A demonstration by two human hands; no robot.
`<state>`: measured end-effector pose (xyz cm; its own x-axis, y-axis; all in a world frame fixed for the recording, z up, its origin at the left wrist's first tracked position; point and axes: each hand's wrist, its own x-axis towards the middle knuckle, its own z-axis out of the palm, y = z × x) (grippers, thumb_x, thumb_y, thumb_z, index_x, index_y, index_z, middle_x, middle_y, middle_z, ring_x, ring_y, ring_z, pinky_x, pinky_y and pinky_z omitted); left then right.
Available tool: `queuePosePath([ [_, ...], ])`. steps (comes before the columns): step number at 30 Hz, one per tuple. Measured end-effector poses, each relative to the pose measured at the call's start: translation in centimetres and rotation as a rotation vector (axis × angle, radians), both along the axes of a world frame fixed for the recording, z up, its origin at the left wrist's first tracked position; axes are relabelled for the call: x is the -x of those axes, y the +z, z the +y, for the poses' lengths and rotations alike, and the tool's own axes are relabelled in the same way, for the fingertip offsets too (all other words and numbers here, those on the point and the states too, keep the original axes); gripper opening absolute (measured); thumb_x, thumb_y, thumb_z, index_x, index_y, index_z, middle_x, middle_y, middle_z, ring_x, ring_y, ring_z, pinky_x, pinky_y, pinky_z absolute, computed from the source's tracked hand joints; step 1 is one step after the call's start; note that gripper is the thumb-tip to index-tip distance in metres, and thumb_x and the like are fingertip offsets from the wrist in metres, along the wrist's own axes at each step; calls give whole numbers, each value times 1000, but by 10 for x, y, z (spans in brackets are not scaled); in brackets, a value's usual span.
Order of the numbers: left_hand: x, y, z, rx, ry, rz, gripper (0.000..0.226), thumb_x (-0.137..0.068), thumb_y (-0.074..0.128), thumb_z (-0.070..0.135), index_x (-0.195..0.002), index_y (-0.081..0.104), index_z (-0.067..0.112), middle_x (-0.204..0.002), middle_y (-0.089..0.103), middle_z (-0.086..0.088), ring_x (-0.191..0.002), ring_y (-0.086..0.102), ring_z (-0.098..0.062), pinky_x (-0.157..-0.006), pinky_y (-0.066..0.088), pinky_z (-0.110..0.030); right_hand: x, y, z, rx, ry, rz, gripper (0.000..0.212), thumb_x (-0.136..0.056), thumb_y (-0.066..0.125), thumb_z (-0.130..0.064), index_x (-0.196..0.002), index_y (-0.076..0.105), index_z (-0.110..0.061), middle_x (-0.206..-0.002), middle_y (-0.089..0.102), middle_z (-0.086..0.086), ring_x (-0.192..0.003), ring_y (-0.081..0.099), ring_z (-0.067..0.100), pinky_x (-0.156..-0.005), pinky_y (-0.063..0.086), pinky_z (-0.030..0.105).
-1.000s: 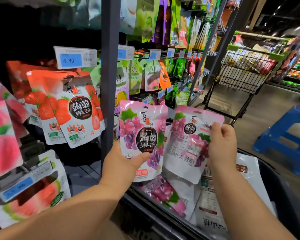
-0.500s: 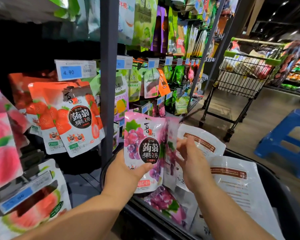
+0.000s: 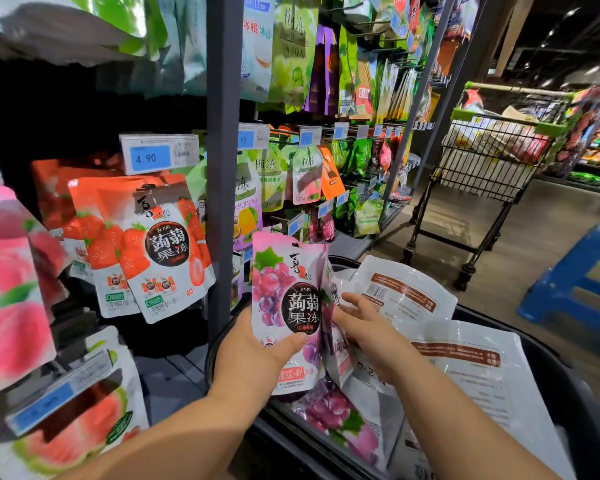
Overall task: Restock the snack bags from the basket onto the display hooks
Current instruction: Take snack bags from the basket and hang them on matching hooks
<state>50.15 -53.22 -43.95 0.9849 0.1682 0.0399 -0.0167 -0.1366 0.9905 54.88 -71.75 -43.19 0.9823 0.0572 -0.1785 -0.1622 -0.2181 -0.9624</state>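
While the left hand (image 3: 253, 355) grips a grape bag (image 3: 284, 306) upright above the basket (image 3: 548, 362), thumb across its front, the right hand (image 3: 368, 330) lays its fingers against a second bag (image 3: 338, 362) set edge-on just behind the first. Whether it pinches that bag cannot be told. Inside the black basket lie other grape bags (image 3: 336, 420) and white bags (image 3: 409, 299) with their printed backs up. Strawberry bags (image 3: 160, 251) hang on the rack to the left, under a price tag (image 3: 149, 157). Down the aisle stands a wire cart (image 3: 492, 168) heaped with packages.
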Motion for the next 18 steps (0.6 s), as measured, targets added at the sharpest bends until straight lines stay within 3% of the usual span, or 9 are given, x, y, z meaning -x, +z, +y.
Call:
queuePosePath([
  [2, -1, -1, 1, 6, 4, -5, 52, -73, 86, 24, -118, 61, 28, -103, 72, 12, -95, 68, -10, -93, 54, -40, -1, 2, 1, 13, 44, 23, 70, -91, 66, -36, -149, 29, -23, -138, 50, 3, -106, 58, 10, -81, 45, 21],
  [4, -3, -3, 3, 5, 5, -7, 52, -71, 87, 27, -117, 61, 31, -102, 73, 13, -96, 69, -10, -92, 55, -42, -2, 6, 2, -2, 74, 39, 71, -89, 70, -34, -146, 29, -24, -122, 57, -2, -94, 63, 5, -70, 49, 17],
  [6, -4, -4, 4, 17, -5, -1, 52, -70, 87, 29, -116, 62, 33, -102, 74, 13, -96, 70, -12, -91, 55, -44, -4, 7, 4, 1, 84, 40, 76, -77, 83, -36, -137, 40, -17, -113, 67, 2, -90, 72, 16, -76, 58, 31],
  [8, -5, -5, 5, 36, -5, 2, 50, -71, 87, 28, -113, 62, 34, -101, 74, 13, -95, 71, -13, -91, 55, -45, -5, 4, 7, 69, 63, -4, 79, -57, 92, -43, -123, 57, -17, -106, 74, 7, -92, 74, 25, -87, 58, 49],
  [9, -5, -5, 5, 44, 2, 1, 49, -71, 87, 27, -112, 62, 34, -100, 74, 13, -95, 71, -13, -91, 55, -45, -4, 3, 10, 86, 35, -43, 77, -51, 92, -46, -117, 61, -19, -103, 76, 6, -91, 74, 24, -88, 58, 50],
  [14, -6, -3, 7, 140, 15, 6, 44, -72, 87, 21, -108, 64, 32, -96, 76, 10, -93, 72, -17, -90, 56, -48, 2, 4, 18, 145, -226, -175, 48, -65, 90, -35, -101, 58, -28, -96, 72, -4, -84, 71, 15, -72, 57, 32],
  [18, -4, 1, 4, 194, 7, -12, 44, -73, 85, 13, -109, 66, 28, -97, 77, 7, -93, 73, -18, -91, 56, -48, 11, 11, 19, 339, -313, -247, 61, -65, 87, -49, -110, 52, -26, -97, 66, -9, -85, 64, 10, -70, 51, 31],
])
